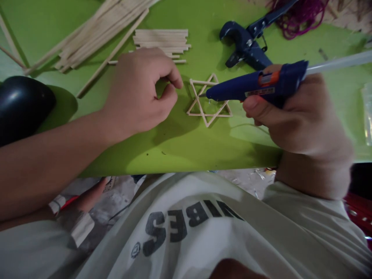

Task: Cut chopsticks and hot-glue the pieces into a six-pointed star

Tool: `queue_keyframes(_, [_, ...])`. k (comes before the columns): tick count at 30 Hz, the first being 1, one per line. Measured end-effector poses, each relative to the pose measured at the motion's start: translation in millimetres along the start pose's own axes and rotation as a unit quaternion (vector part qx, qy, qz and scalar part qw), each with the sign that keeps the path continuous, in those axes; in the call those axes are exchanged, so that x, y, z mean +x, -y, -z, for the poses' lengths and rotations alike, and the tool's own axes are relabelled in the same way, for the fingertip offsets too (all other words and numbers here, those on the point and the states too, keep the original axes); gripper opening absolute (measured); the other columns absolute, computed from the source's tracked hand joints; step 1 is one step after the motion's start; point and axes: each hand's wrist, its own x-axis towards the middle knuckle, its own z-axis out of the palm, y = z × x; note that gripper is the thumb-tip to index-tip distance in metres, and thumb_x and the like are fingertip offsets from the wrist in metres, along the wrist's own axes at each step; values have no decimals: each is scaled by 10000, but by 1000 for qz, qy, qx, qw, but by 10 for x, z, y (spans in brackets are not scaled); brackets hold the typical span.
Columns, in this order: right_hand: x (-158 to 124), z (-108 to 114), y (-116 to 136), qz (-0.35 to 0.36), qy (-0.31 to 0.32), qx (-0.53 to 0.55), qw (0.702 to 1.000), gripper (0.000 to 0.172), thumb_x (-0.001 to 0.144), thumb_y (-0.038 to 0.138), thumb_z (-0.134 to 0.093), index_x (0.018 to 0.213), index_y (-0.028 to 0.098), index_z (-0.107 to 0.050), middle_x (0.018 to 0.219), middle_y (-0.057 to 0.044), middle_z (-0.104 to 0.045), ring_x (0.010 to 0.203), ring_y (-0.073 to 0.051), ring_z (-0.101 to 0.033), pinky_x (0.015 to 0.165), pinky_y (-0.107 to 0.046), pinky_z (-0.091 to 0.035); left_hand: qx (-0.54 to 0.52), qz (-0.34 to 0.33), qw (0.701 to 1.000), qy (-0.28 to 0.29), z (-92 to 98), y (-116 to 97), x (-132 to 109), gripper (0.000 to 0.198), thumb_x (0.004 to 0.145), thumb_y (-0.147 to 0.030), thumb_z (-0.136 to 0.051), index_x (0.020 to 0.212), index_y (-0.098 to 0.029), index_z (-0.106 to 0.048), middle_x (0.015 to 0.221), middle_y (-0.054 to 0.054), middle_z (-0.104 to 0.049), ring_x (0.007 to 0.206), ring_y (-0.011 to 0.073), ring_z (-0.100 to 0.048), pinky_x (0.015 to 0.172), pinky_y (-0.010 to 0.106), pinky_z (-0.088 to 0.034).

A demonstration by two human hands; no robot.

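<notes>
My right hand [308, 112] is wrapped around a blue hot glue gun [247, 87] with an orange part on its side. A translucent glue stick [340, 64] sticks out of its back end. The nozzle is at the left side of a six-pointed star [209, 115] of thin wooden sticks, lying flat on the green table [139, 157]; whether it touches the wood I cannot tell. My left hand [145, 87] hovers just left of the star, fingers loosely curled, with a small gap between thumb and index finger and nothing visible in it.
Short cut sticks [162, 38] lie in a row behind my left hand, with long wooden sticks [95, 35] further left. A dark blue cutter [247, 42] and purple cord [300, 17] lie at the back right. A black rounded object [23, 104] stands at the left.
</notes>
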Motion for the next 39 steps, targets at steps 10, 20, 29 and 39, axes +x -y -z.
queue_keyframes(10, [-11,30,55,-16,9,-10,1000,226,1109,444,-958,1065,246,-857,819,42,-635,689,-96,-514,534,-236,-382,-9,19,1000,12,18,-40,30,293,1014,-187,-649,958,-341,-891,960,29,-893,931,326,-888,897,648,-760])
queue_keyframes(20, [23,19,14,22,19,-27,999,486,1102,681,-938,1026,212,-838,785,52,-605,659,-66,-480,524,-213,-356,-5,-26,1000,-12,-25,67,-19,253,964,-141,-638,979,-231,-874,950,29,-885,901,261,-870,841,483,-693])
queue_keyframes(29, [45,18,-11,24,16,-7,1000,432,1106,624,-961,1030,215,-845,786,64,-621,655,-41,-480,545,-166,-371,10,-18,1000,9,14,-1,-5,276,1023,-135,-629,1000,-136,-905,959,84,-885,925,304,-875,873,520,-704])
queue_keyframes(39, [-32,195,-92,-61,-68,9,996,321,1013,559,-1093,1013,293,-912,873,4,-811,663,-145,-657,511,-320,-441,12,-28,1000,1,-15,57,-18,267,995,-115,-644,1011,-197,-898,970,40,-892,923,276,-880,885,500,-716])
